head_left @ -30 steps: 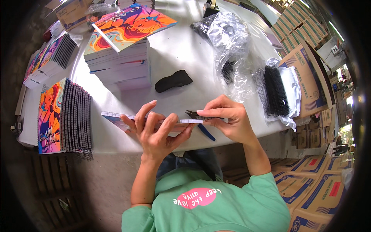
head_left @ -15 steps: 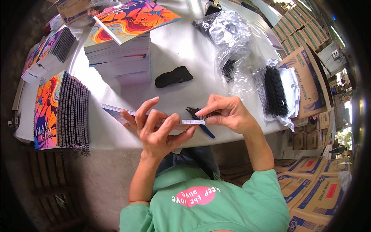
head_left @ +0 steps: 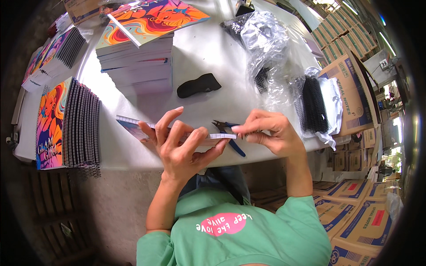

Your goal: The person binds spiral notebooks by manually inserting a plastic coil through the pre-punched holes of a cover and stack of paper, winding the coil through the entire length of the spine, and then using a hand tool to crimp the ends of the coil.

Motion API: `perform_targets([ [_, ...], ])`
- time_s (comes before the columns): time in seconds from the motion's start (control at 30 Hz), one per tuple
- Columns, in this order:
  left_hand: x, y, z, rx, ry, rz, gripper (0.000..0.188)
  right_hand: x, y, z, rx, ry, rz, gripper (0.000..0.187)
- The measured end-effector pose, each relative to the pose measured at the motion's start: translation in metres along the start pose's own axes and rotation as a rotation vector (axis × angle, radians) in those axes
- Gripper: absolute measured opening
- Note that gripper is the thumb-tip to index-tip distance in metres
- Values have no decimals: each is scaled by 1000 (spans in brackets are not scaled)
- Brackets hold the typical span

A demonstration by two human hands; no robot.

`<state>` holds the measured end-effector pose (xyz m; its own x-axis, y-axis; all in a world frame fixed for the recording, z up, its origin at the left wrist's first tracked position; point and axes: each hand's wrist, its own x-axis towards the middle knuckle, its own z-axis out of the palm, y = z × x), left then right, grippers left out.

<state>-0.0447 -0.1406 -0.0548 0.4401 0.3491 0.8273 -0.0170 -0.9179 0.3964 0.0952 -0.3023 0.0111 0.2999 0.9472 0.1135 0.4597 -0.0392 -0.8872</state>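
My left hand [head_left: 179, 148] grips a notebook [head_left: 222, 136] whose white, line-marked spine edge faces up, fingers spread along that edge. At the spine's right end, my right hand [head_left: 277, 133] pinches a dark spiral binding coil [head_left: 252, 133], mostly hidden by the fingers. Blue-handled cutting pliers [head_left: 236, 149] lie on the table just behind the notebook's end, between both hands. Beyond the hands rests a black cloth-like piece [head_left: 199, 85]. Farther back stands a tall stack of unbound notebooks [head_left: 142, 66] with a colourful cover and a white strip on top.
Coil-bound notebooks [head_left: 82, 126] stand at the left, with another pile [head_left: 60, 51] behind. Clear plastic wrapping [head_left: 268, 48] and bundles of black coils [head_left: 315, 104] occupy the right side. An open carton [head_left: 350, 95] is beside them; more cartons [head_left: 350, 208] cover the lower right.
My right hand has shifted slightly right, and more of the dark coil shows by its fingers. My left hand keeps its grip on the notebook.
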Motion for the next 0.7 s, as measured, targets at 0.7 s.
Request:
perform_targets([
  [0.7,-28,-10,-25,312,131,466,11,-8,-9,16,-198,94,-273,27],
])
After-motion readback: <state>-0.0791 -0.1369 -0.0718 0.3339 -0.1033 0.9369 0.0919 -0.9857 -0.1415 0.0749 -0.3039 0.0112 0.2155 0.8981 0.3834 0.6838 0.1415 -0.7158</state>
